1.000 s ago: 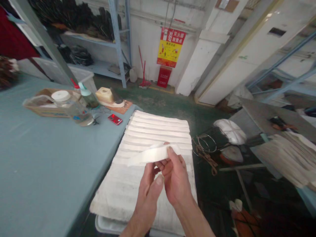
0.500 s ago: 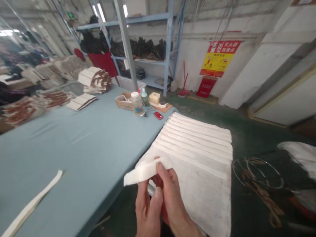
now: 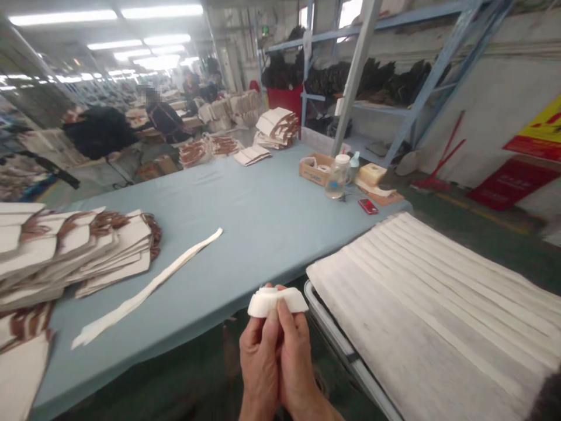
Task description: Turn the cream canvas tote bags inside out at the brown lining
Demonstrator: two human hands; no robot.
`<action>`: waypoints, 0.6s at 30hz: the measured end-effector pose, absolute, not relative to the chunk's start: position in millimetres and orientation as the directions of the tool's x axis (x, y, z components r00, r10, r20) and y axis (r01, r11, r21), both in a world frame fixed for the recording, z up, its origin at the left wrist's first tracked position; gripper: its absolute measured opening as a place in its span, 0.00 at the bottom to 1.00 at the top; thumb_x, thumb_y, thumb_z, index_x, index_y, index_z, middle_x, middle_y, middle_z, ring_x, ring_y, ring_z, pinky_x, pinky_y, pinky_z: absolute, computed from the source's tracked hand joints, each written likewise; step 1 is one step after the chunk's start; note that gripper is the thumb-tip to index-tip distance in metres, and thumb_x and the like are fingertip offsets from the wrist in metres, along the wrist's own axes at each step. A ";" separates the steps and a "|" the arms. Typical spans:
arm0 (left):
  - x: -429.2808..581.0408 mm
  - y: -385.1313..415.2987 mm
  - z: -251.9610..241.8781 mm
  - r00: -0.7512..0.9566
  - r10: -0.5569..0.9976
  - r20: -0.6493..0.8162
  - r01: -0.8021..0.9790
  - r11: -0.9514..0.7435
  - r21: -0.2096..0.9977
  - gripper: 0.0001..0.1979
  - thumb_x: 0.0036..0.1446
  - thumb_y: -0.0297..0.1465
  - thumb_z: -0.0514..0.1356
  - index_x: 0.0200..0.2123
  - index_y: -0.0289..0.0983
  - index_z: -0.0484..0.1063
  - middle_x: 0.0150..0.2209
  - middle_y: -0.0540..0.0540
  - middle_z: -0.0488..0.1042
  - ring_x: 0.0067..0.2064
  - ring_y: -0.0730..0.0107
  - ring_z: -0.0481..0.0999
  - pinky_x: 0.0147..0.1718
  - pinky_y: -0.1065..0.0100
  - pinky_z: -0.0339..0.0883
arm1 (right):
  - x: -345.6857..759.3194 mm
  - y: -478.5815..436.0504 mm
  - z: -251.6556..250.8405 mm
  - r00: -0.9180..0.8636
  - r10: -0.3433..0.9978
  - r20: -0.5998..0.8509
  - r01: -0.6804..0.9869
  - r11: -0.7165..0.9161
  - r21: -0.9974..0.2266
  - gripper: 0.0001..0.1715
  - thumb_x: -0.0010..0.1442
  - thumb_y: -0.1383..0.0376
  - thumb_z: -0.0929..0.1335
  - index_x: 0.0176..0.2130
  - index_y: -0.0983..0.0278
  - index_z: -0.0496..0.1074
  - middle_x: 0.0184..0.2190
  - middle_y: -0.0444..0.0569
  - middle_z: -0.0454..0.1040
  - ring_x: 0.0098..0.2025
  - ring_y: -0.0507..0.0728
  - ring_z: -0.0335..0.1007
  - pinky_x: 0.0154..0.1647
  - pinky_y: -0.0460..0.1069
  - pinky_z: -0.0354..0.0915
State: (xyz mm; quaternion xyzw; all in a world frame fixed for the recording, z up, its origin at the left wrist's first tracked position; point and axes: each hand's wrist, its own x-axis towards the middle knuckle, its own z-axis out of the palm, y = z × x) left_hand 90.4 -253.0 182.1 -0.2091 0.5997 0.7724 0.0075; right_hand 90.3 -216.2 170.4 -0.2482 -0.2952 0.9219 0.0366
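A short white fabric strip (image 3: 265,305), folded or curled over on itself, is pinched between my two hands. My left hand (image 3: 258,345) grips it with the thumb in front and the fingers behind. Pressed close beside it, my right hand (image 3: 295,345) closes on the same strip, thumb at its middle. A long white strip (image 3: 158,279) lies slantwise on the blue-covered table (image 3: 254,216). To the right, a white-covered rack (image 3: 394,327) carries several white strips (image 3: 442,266) laid side by side.
Stacked cream and brown pieces (image 3: 118,245) fill the table's left side. More stacks (image 3: 276,128) stand at its far end. A jar (image 3: 336,178), a cardboard box (image 3: 313,169) and a red device (image 3: 367,206) are near the far right corner. A person (image 3: 164,120) is in the background.
My view has swung left, bringing the left stacks into sight. The strip in my hands has gone from stretched out to bunched, with both hands now together on it.
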 end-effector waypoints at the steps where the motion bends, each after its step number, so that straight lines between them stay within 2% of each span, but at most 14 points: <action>1: 93.5 -264.7 180.1 -0.905 -0.270 -0.330 -0.252 -0.285 0.925 0.30 0.44 0.47 0.76 0.47 0.34 0.86 0.42 0.40 0.87 0.46 0.51 0.85 0.45 0.65 0.79 | 93.3 -228.2 169.5 -0.878 0.192 -0.439 0.099 -0.824 -0.558 0.42 0.53 0.43 0.78 0.59 0.61 0.72 0.52 0.52 0.81 0.50 0.62 0.77 0.53 0.54 0.72; 7: 111.7 -345.3 165.9 -0.859 -0.389 -0.333 -0.210 -0.326 0.922 0.28 0.51 0.47 0.73 0.49 0.34 0.84 0.44 0.39 0.86 0.47 0.51 0.84 0.46 0.63 0.78 | 109.0 -304.5 173.5 -0.908 0.002 -0.419 0.231 -0.831 -0.505 0.39 0.51 0.44 0.79 0.54 0.60 0.77 0.50 0.50 0.82 0.54 0.64 0.77 0.59 0.56 0.71; 11: 125.9 -402.1 165.1 -0.831 -0.451 -0.325 -0.181 -0.334 0.925 0.27 0.52 0.47 0.72 0.49 0.33 0.84 0.44 0.40 0.86 0.44 0.54 0.85 0.45 0.64 0.78 | 122.3 -358.4 175.1 -0.902 -0.077 -0.425 0.303 -0.815 -0.494 0.36 0.50 0.45 0.80 0.52 0.61 0.79 0.50 0.50 0.82 0.56 0.65 0.75 0.62 0.57 0.68; 15: 139.0 -452.9 166.8 -0.797 -0.531 -0.287 -0.149 -0.287 0.946 0.25 0.51 0.45 0.73 0.47 0.33 0.84 0.43 0.41 0.86 0.45 0.55 0.84 0.44 0.66 0.77 | 134.8 -409.2 170.0 -0.874 -0.153 -0.462 0.392 -0.785 -0.481 0.32 0.50 0.46 0.79 0.49 0.61 0.81 0.49 0.50 0.83 0.54 0.64 0.77 0.60 0.56 0.70; 18: 144.7 -488.1 167.2 -0.776 -0.580 -0.248 -0.134 -0.233 0.963 0.25 0.51 0.44 0.72 0.47 0.33 0.84 0.42 0.41 0.86 0.46 0.54 0.83 0.45 0.66 0.75 | 140.6 -440.2 165.6 -0.887 -0.191 -0.420 0.420 -0.712 -0.563 0.33 0.53 0.43 0.77 0.48 0.62 0.81 0.46 0.52 0.83 0.52 0.64 0.78 0.54 0.55 0.73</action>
